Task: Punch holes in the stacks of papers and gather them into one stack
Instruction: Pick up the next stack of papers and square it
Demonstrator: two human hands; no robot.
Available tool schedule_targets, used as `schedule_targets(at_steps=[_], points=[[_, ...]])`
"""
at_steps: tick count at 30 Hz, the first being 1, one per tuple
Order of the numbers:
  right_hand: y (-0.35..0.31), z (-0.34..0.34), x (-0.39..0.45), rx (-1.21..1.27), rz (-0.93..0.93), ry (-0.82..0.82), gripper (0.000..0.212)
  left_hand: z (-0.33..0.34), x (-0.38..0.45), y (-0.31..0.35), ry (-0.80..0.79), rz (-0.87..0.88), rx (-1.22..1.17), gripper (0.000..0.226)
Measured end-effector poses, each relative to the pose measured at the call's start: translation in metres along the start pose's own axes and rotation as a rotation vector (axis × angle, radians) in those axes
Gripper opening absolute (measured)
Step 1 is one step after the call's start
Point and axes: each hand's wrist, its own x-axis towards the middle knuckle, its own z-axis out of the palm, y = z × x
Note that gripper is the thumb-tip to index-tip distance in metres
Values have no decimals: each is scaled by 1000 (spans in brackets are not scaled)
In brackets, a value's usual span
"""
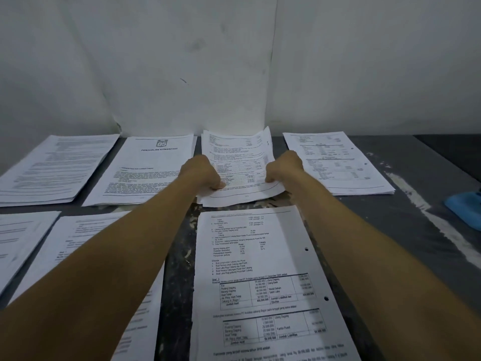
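From the head camera, both arms reach forward over a dark worktop [406, 178] spread with stacks of printed paper. The left hand [201, 173] and right hand [282, 168] each grip the near corners of the far middle stack [238, 162], fingers curled round its edge, which curls upward a little (the far end lies against the white wall [234, 61]). Just nearer lies a punched stack [263, 282] with two holes along its right margin. Further stacks lie to the left and right. A blue object [466, 207] sits at the right edge.
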Motion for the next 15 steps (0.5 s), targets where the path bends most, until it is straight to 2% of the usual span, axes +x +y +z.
schedule_targets(at_steps=[3, 6, 8, 11, 13, 15], points=[[0, -12, -2, 189, 63, -66, 37, -2, -4, 1, 8, 3, 12, 66], [4, -20, -3, 250, 68, -150, 21, -4, -9, 0, 47, 18, -12, 65], [4, -26, -4, 300, 35, -171, 23, -6, -10, -2, 49, 20, -104, 64], [1, -38, -6, 327, -9, -189, 39, -12, -8, -7, 63, 10, -461, 68], [-3, -47, -10, 400, -31, -196, 36, -24, -8, -7, 120, 8, -781, 72], [-6, -56, -14, 422, -70, -207, 36, -40, -10, -3, 162, 53, -969, 75]])
